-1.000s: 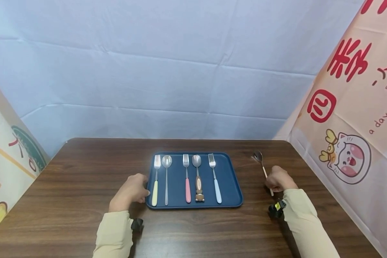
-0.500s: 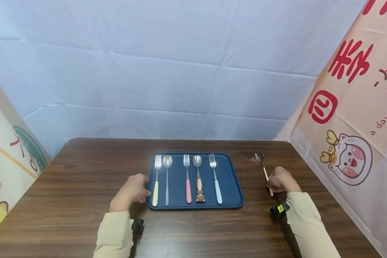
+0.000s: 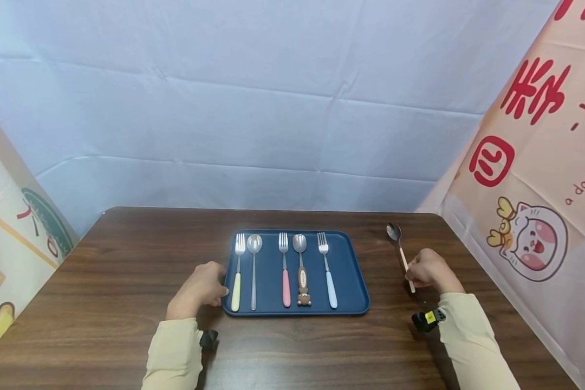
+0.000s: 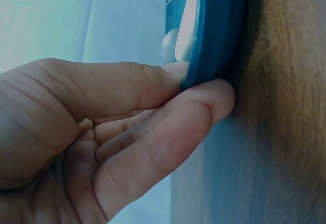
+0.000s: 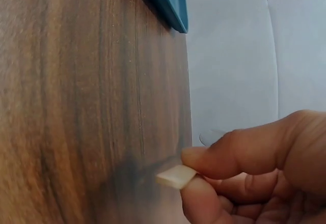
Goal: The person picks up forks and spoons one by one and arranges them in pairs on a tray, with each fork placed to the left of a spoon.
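In the head view, my left hand (image 3: 201, 287) grips the left rim of a dark blue tray (image 3: 268, 276). Thumb above and finger below, it pinches the tray's edge (image 4: 216, 30) in the left wrist view. Lying on the tray are a yellow-handled fork (image 3: 236, 287), an all-metal spoon (image 3: 254, 271), a pink-handled fork (image 3: 286, 287), a spoon with a brown bear handle (image 3: 303, 279) and a light-blue-handled fork (image 3: 331, 287). To the right, my right hand (image 3: 428, 268) pinches the pale handle (image 5: 175, 176) of another spoon (image 3: 394, 232), its bowl pointing away from me.
Everything lies on a dark wooden table (image 3: 292, 352). A pale cloth (image 3: 224, 108) hangs behind its back edge, and a printed cloth (image 3: 531, 216) borders the right side. Wooden tabletop separates the tray from the right-hand spoon.
My right hand has shifted slightly right with the spoon, and the spoon's bowl sits a little farther back. The left hand keeps its grip on the tray, which stays in place.
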A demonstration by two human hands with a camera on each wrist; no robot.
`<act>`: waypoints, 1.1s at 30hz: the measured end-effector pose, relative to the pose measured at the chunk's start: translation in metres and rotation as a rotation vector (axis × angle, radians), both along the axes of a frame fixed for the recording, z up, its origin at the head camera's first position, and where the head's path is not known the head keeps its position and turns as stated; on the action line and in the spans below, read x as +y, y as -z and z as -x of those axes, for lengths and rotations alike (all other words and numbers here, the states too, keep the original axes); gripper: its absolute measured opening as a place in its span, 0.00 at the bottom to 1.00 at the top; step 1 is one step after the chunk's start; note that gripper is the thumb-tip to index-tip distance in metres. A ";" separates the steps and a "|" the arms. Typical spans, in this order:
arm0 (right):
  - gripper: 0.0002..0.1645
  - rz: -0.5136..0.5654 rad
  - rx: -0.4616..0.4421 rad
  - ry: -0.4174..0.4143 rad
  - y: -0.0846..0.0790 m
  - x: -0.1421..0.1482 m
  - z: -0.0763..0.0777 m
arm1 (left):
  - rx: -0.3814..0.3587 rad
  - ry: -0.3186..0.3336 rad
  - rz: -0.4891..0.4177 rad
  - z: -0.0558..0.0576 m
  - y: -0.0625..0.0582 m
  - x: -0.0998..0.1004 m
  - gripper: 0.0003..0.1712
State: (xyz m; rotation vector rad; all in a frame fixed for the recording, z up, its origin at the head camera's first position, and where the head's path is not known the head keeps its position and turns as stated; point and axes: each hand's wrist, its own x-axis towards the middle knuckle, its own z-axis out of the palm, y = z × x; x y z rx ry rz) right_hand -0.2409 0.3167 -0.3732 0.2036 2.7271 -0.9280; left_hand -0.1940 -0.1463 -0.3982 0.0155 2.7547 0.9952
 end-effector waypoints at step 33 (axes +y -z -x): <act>0.03 0.050 0.010 -0.119 0.005 -0.041 -0.008 | -0.013 0.005 0.014 0.000 -0.001 -0.001 0.25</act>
